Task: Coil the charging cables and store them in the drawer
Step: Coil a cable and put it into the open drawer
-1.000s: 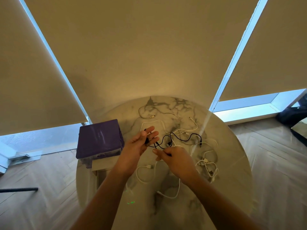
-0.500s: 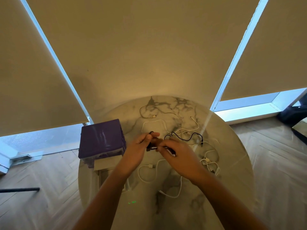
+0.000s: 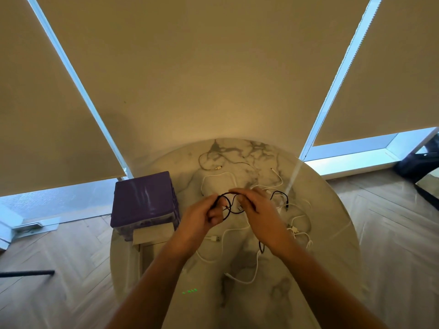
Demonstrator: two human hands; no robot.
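Observation:
A thin black cable (image 3: 228, 202) forms small loops between my hands above the round marble table (image 3: 332, 245). My left hand (image 3: 202, 216) pinches the loops at their left side. My right hand (image 3: 257, 213) holds the cable's upper strand, and the loose black end (image 3: 282, 198) trails to the right onto the table. Several white cables (image 3: 218, 179) lie spread over the tabletop around and under my hands. A purple drawer unit (image 3: 143, 198) stands on the table's left side, with one pale drawer (image 3: 153, 235) pulled out toward me.
Beige roller blinds cover the windows behind the table. Wooden herringbone floor surrounds the table. A dark bag (image 3: 418, 162) lies on the floor at far right, and a dark rod (image 3: 26, 273) lies on the floor at left.
My hands came together and then parted slightly, and the black cable now makes more loops at my left hand. Less of the cable lies loose on the table.

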